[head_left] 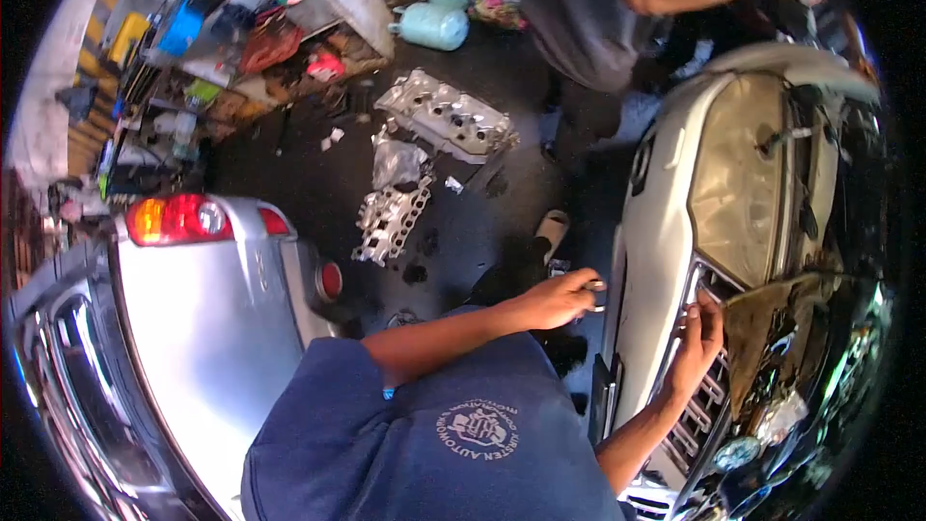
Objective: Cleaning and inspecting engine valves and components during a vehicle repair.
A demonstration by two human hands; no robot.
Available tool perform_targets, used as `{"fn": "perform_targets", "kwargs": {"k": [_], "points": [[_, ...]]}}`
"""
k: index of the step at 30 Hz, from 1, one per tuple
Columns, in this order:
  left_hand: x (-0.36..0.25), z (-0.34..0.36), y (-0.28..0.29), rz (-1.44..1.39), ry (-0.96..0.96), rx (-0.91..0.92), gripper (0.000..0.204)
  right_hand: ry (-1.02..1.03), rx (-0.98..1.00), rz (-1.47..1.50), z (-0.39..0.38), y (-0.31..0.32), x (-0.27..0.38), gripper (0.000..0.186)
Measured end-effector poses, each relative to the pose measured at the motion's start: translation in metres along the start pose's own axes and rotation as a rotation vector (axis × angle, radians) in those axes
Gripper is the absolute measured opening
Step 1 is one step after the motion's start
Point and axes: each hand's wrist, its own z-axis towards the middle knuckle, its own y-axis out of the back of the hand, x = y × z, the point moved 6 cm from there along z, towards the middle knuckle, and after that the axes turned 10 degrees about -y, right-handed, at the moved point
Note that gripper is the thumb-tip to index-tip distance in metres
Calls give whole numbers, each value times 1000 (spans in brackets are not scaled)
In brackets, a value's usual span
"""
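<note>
Lettering rings a pale round emblem (477,428) on the person's navy shirt (333,415). The left hand (564,301) is curled around a small shiny item (599,308), too small to identify, just beside the pale car (648,270). The right hand (696,347) touches the car's grille (706,403) with bent fingers, near the headlamp (738,183); whether it grips anything, I cannot tell. Metal engine parts (449,118) lie on the dark floor (309,183).
</note>
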Motion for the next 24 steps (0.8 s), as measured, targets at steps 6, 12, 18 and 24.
{"fn": "perform_targets", "kwargs": {"k": [6, 12, 18, 24], "points": [[37, -73, 62, -136, 26, -305, 32, -21, 321, -104, -10, -87, -18, 25], [34, -124, 129, -350, 16, -493, 34, 45, 484, -254, 16, -174, -40, 20], [67, -196, 228, -450, -51, -734, 32, -209, 587, -419, 61, -287, -134, 19], [7, -347, 380, 291, -149, -1308, 39, -729, 430, -698, 49, -328, -212, 9]]}}
